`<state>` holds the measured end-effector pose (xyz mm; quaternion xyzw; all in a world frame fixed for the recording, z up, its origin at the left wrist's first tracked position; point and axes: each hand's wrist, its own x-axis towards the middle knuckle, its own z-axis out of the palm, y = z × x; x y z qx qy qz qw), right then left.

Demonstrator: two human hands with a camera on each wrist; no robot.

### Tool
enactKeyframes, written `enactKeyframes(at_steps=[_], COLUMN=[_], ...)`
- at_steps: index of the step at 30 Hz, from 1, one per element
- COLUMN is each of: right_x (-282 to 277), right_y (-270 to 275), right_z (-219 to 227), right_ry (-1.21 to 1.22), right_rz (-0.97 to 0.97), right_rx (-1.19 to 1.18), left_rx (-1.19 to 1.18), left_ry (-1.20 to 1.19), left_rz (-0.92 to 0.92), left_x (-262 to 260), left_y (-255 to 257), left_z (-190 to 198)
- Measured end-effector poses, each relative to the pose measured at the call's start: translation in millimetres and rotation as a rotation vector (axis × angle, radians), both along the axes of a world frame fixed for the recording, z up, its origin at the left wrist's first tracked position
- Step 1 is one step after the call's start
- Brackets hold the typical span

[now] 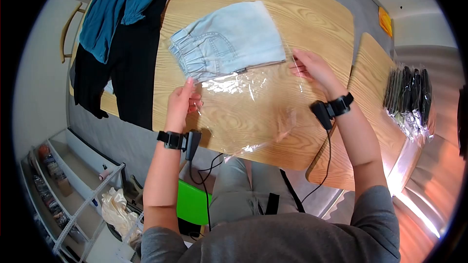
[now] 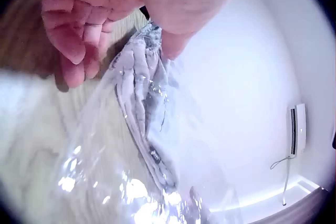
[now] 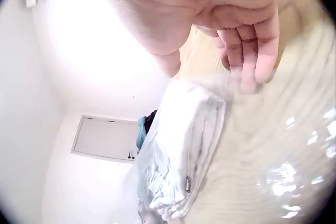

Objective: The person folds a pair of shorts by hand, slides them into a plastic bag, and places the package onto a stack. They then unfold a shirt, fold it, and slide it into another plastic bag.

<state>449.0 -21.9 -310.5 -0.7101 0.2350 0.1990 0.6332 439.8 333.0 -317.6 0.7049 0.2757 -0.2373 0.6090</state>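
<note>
A folded pair of light-blue denim pants [image 1: 229,41], with a gathered elastic waist and a small dark label, lies on the wooden table. Clear plastic film of a bag [image 1: 243,112] surrounds it and spreads toward the person, shiny and creased. My left hand [image 1: 183,101] is at the film's left side by the waistband, thumb apart from the loosely bent fingers. On the opposite side my right hand [image 1: 316,69] touches the film near the folded end. Its thumb [image 3: 169,64] and bent fingers [image 3: 249,61] also stand apart, with film at the fingertips.
Black pants [image 1: 129,78] and a teal garment [image 1: 117,14] drape over the table's left part. Packed dark items in plastic [image 1: 408,95] lie on a second table at right. A white shelf [image 1: 83,180] stands lower left; a green seat [image 1: 191,202] and cables are near the person.
</note>
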Motion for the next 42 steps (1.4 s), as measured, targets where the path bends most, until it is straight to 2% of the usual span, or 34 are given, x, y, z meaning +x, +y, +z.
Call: enactKeyframes(at_steps=[2, 3, 4, 5, 6, 10, 13, 15, 21, 23, 26, 29, 30, 31, 32, 33, 34, 35, 36, 37, 38, 42], right_x=[13, 12, 11, 13, 11, -12, -41, -52, -51, -53, -75, -106, -116, -121, -124, -127, -128, -126, -124, -120, -116, -104], right_y=[15, 14, 14, 12, 14, 1, -4, 3, 15, 14, 7, 4, 2, -4, -8, -8, -9, -4, 0, 3, 6, 12], right_z=[11, 3, -14, -24, -22, -30, -34, -15, -25, -27, -23, -6, -4, -4, -5, -7, -7, 0, 1, 1, -1, -11], right_ry=[0.128, 0.119, 0.128, 0.133, 0.202, 0.134, 0.216, 0.233, 0.255, 0.255, 0.24, 0.241, 0.183, 0.116, 0.027, 0.037, -0.304, -0.651, -0.647, -0.683, -0.714, -0.776], right_rz=[0.073, 0.071, 0.063, 0.057, -0.039, -0.02, -0.003, 0.028, -0.065, -0.078, -0.061, -0.06, -0.094, -0.127, 0.013, 0.015, 0.243, 0.472, 0.468, 0.704, 0.943, 1.042], right_rx=[-0.016, -0.017, 0.115, 0.244, 0.251, 0.349, 0.409, 0.337, 0.304, 0.297, 0.272, 0.21, 0.118, 0.025, -0.168, -0.165, -0.537, -0.905, -0.904, -0.97, -1.027, -0.942], left_rx=[0.016, 0.031, 0.03, -0.079, -0.19, -0.234, -0.231, -0.227, -0.198, -0.263, -0.215, -0.258, -0.112, -0.108, 0.287, 0.686, 0.89, 0.888, 0.916, 0.935, 0.912, 0.755], left_ry=[0.021, 0.044, 0.03, 0.002, -0.026, -0.001, 0.053, 0.068, 0.07, 0.021, 0.065, 0.033, 0.01, 0.021, -0.473, -0.966, -1.015, -1.012, -1.14, -1.263, -1.264, -1.272], left_rz=[-0.057, -0.108, -0.112, -0.061, -0.011, -0.055, -0.135, -0.166, -0.157, -0.238, -0.305, -0.207, -0.206, -0.201, -0.289, -0.371, -0.574, -0.58, -0.83, -1.083, -1.191, -1.318], left_x=[9, 13, 14, 13, 13, 4, -2, -4, -4, -4, -7, -21, -25, -31, -38, -46, -53, -54, -53, -51, -48, -36], left_y=[-7, -9, -8, -2, 1, 17, 21, 23, 25, 28, 32, 42, 53, 56, 57, 58, 61, 63, 66, 68, 67, 61], left_z=[6, 9, 2, -14, -21, -26, -22, -20, -26, -26, -25, -20, -17, -18, -17, -14, -7, -7, -8, -10, -11, -16])
